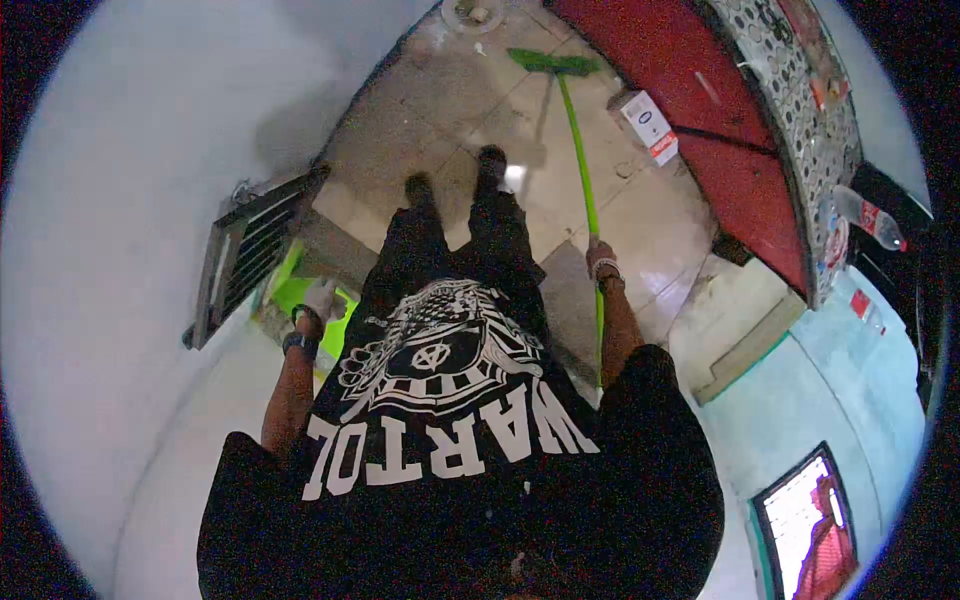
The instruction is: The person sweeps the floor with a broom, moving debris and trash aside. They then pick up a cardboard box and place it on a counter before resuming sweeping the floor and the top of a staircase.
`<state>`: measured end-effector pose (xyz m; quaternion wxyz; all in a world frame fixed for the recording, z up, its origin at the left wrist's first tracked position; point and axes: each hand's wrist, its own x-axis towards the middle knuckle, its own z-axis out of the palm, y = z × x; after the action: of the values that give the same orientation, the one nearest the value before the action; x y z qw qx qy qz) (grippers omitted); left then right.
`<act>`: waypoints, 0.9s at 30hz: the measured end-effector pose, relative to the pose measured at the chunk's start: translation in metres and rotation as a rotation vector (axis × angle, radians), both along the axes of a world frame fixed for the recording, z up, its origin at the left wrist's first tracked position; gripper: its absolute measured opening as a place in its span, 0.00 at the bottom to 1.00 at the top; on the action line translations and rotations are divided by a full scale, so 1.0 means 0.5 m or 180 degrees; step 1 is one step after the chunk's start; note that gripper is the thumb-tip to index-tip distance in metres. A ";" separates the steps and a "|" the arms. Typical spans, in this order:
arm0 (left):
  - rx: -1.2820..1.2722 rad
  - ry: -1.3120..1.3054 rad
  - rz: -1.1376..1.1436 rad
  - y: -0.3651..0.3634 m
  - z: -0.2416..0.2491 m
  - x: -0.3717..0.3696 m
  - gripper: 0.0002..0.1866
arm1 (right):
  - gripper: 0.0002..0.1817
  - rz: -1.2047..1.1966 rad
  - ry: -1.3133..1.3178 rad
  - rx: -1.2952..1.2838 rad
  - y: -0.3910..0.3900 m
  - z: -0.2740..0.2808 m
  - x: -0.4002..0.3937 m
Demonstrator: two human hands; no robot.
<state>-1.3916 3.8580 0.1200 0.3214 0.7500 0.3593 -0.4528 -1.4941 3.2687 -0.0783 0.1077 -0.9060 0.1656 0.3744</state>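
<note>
Floor (440, 110) is tiled and pale. Right hand (603, 262): fingers closed around the long handle of a green broom (583, 165); pale bracelet at the wrist. Broom head (553, 63) is down near the floor's far edge, left of the carton; handle runs back past the hand toward the right sleeve. Left hand (322, 299): at a bright green dustpan-like object (290, 292), beside a dark slatted rack (255, 255); dark band on the wrist. Fingers appear curled at its edge, but exact hold cannot be told. Containers: white carton (650, 128) with a red-orange end, by the floor's right edge, contents not visible; clear bottle (870, 218) with red label and red cap, lying tilted at far right, apparently without dark liquid; second clear item with red label (868, 312) nearby, form unclear. Round pale vessel (472, 14) at the far edge is cut off by the frame; something brownish sits within, unidentified. Writing: shirt (430, 400) shows large white letters, inverted, reading "WARTOL", possibly partly hidden in a fold. Carton has a dark oval logo; its print and the bottle label are illegible.
</note>
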 end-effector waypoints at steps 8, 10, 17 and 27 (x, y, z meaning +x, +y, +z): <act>0.0019 -0.1227 -0.1316 0.239 -0.107 -0.011 0.17 | 0.25 -0.0159 0.0523 0.0049 0.167 0.173 -0.198; -0.0283 -0.0727 -0.0421 0.257 -0.055 0.011 0.18 | 0.23 -0.0510 0.0044 0.0025 0.218 0.164 -0.154; -0.0162 -0.0373 0.0341 0.309 0.049 -0.018 0.16 | 0.22 -0.0113 -0.0457 0.0449 0.312 0.129 0.218; -0.0153 -0.0104 -0.0421 0.263 0.030 -0.034 0.19 | 0.22 0.0780 -0.0184 0.0093 0.185 -0.003 0.253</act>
<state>-1.4086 3.9897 0.1348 0.3145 0.7715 0.2926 -0.4693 -1.3678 3.3610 -0.0798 0.0791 -0.9282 0.0450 0.3608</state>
